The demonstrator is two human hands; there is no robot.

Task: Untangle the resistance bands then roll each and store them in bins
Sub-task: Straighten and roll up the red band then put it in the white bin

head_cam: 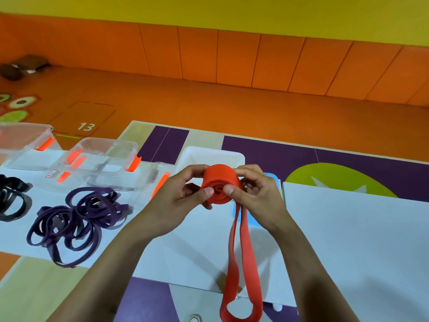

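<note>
A red resistance band (218,180) is partly rolled into a thick coil held above the white table (348,228). My left hand (181,196) grips the coil's left side, thumb on its face. My right hand (253,194) grips the right side, thumb near the coil's centre. The band's unrolled tail (241,263) hangs down as a loop past the table's front edge. A tangle of purple bands (74,219) lies on the table to the left. Black bands (11,196) lie at the far left edge.
Two clear bins with orange clips (104,154) (23,140) stand at the back left, and a clear lid (148,180) lies beside them. A white bin (232,156) sits behind my hands. Something blue (274,180) shows under my right hand. The floor is orange, purple and green.
</note>
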